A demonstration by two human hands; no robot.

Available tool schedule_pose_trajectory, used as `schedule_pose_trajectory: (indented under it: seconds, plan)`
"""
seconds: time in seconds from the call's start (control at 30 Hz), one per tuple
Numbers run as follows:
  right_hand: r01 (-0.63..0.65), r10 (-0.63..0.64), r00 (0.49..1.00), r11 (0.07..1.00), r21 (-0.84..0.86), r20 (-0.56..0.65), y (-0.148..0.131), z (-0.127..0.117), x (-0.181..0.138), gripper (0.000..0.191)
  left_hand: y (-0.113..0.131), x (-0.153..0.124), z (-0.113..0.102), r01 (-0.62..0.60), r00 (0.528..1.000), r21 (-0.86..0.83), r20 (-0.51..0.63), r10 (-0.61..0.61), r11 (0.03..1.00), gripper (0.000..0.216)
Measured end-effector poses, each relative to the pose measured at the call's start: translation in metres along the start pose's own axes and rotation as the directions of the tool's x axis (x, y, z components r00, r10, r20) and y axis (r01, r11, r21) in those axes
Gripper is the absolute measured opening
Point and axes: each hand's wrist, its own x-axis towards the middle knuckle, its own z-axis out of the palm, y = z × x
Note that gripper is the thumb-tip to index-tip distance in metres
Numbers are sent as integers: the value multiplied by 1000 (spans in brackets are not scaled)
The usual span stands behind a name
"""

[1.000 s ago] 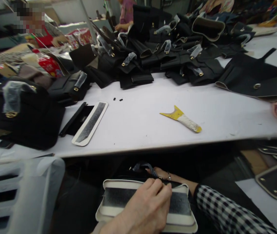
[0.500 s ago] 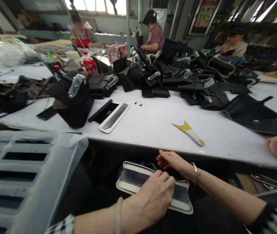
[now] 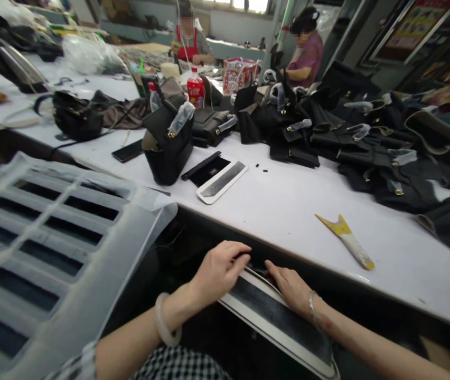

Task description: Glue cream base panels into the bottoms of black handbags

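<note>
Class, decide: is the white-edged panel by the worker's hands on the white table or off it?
Off. The white-edged panel shows past the near edge of the white table, on the wearer's side.

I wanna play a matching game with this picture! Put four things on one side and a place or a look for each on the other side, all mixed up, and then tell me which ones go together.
Things:
1. Long panel by the hands
2. Pale bangle
3. Forked tool
4. Slatted plastic piece

Places and looks:
A. Lying on the white tabletop
B. Whitish grey, with rows of long gaps
C. Light edges with a wide dark strip
D. Around the wrist of the left hand

Right pairs: 1-C, 2-D, 3-A, 4-B
</note>
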Motion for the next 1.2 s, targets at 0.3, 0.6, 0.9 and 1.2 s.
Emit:
schedule_pose_trajectory:
  seconds: [0.3, 0.6, 0.9, 1.2]
  plan:
    - [128, -113, 990, 966, -223, 79, -6, 4, -2, 66, -107, 31, 29, 700, 694, -277, 483, -534, 659, 32]
    - [223, -182, 964, 951, -217, 194, -12, 4, 0, 65, -128, 26, 56, 730, 676, -532, 475, -563, 428, 39]
    - [216, -184, 956, 968, -126, 229, -27, 10, 14, 68, -137, 24, 66, 716, 676, -580, 441, -591, 387, 26]
    - [272, -284, 898, 959, 82, 337, -42, 8, 22, 59, -135, 39, 68, 755, 648, -484, 446, -618, 443, 25]
